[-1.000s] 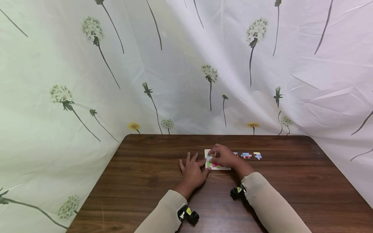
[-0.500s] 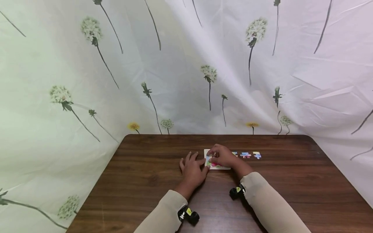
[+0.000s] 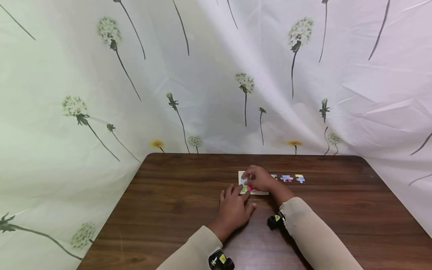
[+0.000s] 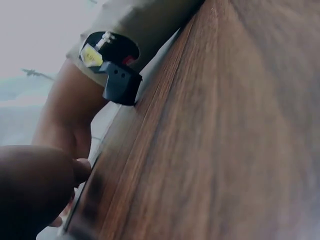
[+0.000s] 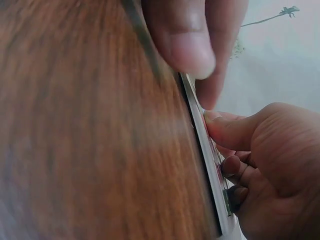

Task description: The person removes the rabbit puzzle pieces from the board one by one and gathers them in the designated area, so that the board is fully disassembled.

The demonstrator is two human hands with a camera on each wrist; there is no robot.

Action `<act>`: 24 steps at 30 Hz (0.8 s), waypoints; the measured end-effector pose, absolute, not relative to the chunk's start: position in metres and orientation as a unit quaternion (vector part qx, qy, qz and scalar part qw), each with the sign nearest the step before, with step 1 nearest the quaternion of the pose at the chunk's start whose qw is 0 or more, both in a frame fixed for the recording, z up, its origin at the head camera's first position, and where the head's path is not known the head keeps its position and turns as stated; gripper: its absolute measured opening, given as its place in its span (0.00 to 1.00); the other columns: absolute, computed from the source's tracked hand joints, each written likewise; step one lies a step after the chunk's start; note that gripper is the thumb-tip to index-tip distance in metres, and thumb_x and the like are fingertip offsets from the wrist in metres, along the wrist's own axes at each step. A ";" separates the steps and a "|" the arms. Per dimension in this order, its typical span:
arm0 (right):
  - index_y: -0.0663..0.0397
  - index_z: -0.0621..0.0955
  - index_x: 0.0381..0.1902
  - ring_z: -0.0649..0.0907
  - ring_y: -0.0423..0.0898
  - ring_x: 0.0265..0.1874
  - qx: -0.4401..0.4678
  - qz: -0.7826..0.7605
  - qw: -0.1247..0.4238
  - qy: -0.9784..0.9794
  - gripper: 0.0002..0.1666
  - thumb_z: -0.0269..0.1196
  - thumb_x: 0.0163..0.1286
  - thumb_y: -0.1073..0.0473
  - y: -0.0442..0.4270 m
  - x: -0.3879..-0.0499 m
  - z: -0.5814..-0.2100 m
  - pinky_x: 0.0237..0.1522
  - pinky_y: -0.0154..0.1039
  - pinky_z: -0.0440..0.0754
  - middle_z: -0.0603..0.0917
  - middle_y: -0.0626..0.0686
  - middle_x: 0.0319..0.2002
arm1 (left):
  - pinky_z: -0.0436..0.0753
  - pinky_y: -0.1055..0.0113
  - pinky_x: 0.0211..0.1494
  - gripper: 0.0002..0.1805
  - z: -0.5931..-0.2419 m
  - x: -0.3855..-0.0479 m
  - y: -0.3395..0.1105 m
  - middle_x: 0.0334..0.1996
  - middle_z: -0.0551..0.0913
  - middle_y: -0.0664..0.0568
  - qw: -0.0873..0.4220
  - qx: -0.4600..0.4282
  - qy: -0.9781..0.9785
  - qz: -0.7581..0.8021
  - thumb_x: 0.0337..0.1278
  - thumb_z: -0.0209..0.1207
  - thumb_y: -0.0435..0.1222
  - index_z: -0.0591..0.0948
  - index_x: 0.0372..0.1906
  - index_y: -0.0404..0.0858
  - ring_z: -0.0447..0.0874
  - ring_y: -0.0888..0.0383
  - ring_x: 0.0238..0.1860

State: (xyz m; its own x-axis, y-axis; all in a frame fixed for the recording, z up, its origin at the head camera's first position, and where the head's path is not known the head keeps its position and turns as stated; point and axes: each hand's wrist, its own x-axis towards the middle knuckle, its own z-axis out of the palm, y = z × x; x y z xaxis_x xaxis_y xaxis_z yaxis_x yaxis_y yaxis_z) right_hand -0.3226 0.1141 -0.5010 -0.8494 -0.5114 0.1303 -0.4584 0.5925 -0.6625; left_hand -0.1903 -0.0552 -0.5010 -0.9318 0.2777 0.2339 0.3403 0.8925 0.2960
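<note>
A small puzzle board (image 3: pixel 240 176) with a white border and a colourful picture lies flat on the table in the head view. My left hand (image 3: pixel 234 210) rests at its lower left corner with extended fingers, two fingertips touching the border. Over the board, my right hand (image 3: pixel 261 180) curls thumb and forefinger around a puzzle piece, mostly covered by the fingers. In the right wrist view, my right thumb (image 5: pixel 235 131) presses against the board, its other fingers bent beneath. Large in that view, above the board's edge, is my left thumb (image 5: pixel 190 50). The left wrist view mostly misses the board.
Right of the board, two loose puzzle pieces (image 3: pixel 287 178) lie in a row. Another piece (image 3: pixel 275 176) is partly hidden behind my right hand. The brown wooden table (image 3: pixel 162 210) ends at a flower-printed white cloth (image 3: pixel 209 93).
My left hand has slid from the board's left side towards me and to the right, to its lower left corner. My right hand stays at the same spot on the board.
</note>
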 end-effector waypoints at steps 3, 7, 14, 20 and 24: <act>0.55 0.91 0.47 0.82 0.43 0.38 -0.265 -0.361 0.044 0.893 0.08 0.73 0.72 0.66 0.115 -0.323 -0.500 0.42 0.39 0.81 0.86 0.53 0.44 | 0.68 0.21 0.75 0.30 -0.499 -0.189 -0.052 0.78 0.76 0.47 0.061 -0.174 -0.970 -0.157 0.78 0.59 0.60 0.84 0.73 0.48 0.69 0.39 0.81; 0.55 0.92 0.47 0.82 0.43 0.39 -0.263 -0.360 0.049 0.894 0.07 0.74 0.72 0.66 0.116 -0.324 -0.499 0.43 0.40 0.82 0.86 0.53 0.44 | 0.64 0.17 0.74 0.35 -0.498 -0.189 -0.050 0.80 0.74 0.48 0.031 -0.193 -0.970 -0.142 0.80 0.53 0.64 0.82 0.75 0.48 0.68 0.43 0.83; 0.57 0.90 0.44 0.83 0.46 0.40 -0.266 -0.343 0.067 0.898 0.06 0.74 0.71 0.68 0.111 -0.325 -0.495 0.46 0.44 0.85 0.86 0.55 0.43 | 0.60 0.17 0.77 0.40 -0.499 -0.189 -0.048 0.82 0.71 0.48 0.006 -0.204 -0.972 -0.117 0.80 0.49 0.68 0.74 0.82 0.48 0.66 0.45 0.84; 0.54 0.88 0.44 0.82 0.47 0.42 -0.234 -0.338 0.089 0.907 0.06 0.72 0.73 0.69 0.105 -0.323 -0.489 0.48 0.46 0.85 0.84 0.54 0.43 | 0.60 0.20 0.79 0.41 -0.500 -0.190 -0.047 0.82 0.70 0.47 0.008 -0.210 -0.972 -0.108 0.80 0.49 0.67 0.73 0.82 0.46 0.66 0.44 0.83; 0.53 0.87 0.44 0.81 0.47 0.40 -0.229 -0.351 0.086 0.904 0.09 0.72 0.72 0.71 0.105 -0.321 -0.487 0.44 0.44 0.83 0.82 0.54 0.43 | 0.60 0.21 0.79 0.41 -0.501 -0.191 -0.046 0.83 0.69 0.47 0.002 -0.213 -0.971 -0.105 0.80 0.49 0.67 0.73 0.82 0.45 0.65 0.43 0.83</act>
State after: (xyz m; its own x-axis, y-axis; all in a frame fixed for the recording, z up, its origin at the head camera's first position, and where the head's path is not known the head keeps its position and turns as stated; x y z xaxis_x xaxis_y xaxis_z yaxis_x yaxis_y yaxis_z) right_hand -0.3208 0.1045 -0.4866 -0.8803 -0.4744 0.0046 -0.3529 0.6483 -0.6746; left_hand -0.1914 -0.0459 -0.5008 -0.9092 0.4133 0.0494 0.4143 0.8870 0.2037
